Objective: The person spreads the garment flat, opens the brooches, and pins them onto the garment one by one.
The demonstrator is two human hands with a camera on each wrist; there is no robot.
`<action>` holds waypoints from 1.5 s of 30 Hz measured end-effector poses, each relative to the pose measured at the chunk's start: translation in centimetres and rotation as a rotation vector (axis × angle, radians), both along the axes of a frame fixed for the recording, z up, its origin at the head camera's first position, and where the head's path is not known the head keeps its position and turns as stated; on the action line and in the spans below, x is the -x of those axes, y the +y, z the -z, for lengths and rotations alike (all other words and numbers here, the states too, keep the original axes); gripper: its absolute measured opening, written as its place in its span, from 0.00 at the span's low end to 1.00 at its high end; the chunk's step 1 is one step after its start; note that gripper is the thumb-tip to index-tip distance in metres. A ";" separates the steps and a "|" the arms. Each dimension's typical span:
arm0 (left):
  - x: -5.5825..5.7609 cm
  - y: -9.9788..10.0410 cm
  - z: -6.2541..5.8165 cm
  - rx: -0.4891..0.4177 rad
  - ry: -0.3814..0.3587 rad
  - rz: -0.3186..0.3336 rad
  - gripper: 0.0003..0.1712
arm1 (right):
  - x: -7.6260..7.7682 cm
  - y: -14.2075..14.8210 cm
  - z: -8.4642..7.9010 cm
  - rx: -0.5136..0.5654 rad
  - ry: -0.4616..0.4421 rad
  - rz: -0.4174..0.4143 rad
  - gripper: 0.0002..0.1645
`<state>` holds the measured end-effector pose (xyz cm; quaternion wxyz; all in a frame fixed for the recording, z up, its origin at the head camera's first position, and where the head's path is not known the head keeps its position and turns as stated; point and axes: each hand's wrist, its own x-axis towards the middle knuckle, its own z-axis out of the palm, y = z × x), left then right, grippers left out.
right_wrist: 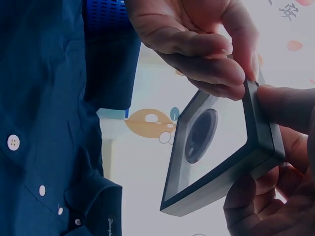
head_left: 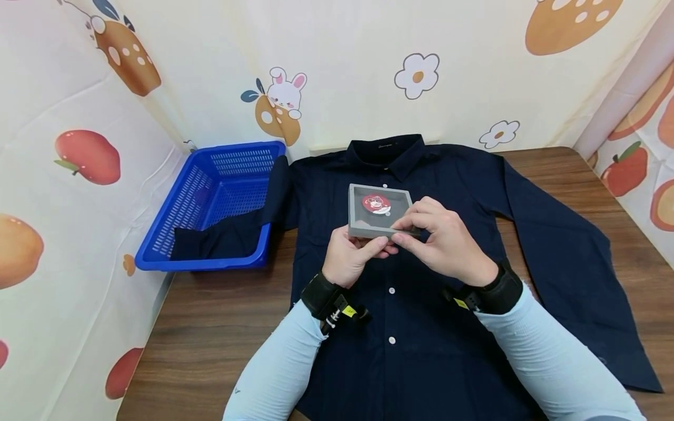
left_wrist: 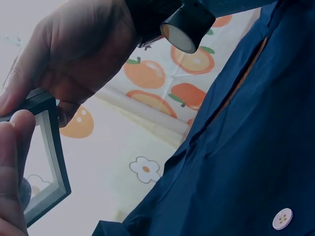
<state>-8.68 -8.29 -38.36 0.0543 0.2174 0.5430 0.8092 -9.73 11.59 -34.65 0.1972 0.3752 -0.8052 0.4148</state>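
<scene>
A square grey display frame (head_left: 363, 229) with a clear window is held up over a dark navy shirt (head_left: 453, 327). Inside its window sits a round red-and-white badge (head_left: 376, 204). My left hand (head_left: 347, 256) grips the frame's lower left edge, thumb in front and fingers behind. My right hand (head_left: 447, 242) pinches its lower right corner between thumb and fingers. In the right wrist view the frame (right_wrist: 263, 132) tilts, with fingertips of both hands along one edge and the badge (right_wrist: 201, 136) suspended in the window. The left wrist view shows only part of the frame (left_wrist: 59, 162).
A blue plastic basket (head_left: 152, 248) stands left, one shirt sleeve (head_left: 221, 237) draped into it. The shirt lies front up, collar (head_left: 387, 153) away from me, its other sleeve spread right on the wooden table (head_left: 221, 333). Fruit-patterned cloth (head_left: 342, 70) hangs behind and beside the table.
</scene>
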 end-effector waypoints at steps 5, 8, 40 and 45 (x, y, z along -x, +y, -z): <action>0.0 0.1 0.3 0.019 0.028 -0.031 0.17 | 0.0 -0.1 0.1 -0.004 0.018 -0.004 0.10; 0.1 0.1 0.4 0.026 0.044 -0.045 0.17 | 0.0 -0.1 0.1 -0.014 0.020 -0.003 0.10; 0.3 0.1 0.5 -0.222 -0.077 0.194 0.15 | -0.2 0.1 -0.4 -0.062 0.090 0.039 0.11; 0.4 0.1 0.5 -0.228 -0.101 0.174 0.22 | -0.1 0.2 -0.4 -0.076 0.109 0.035 0.11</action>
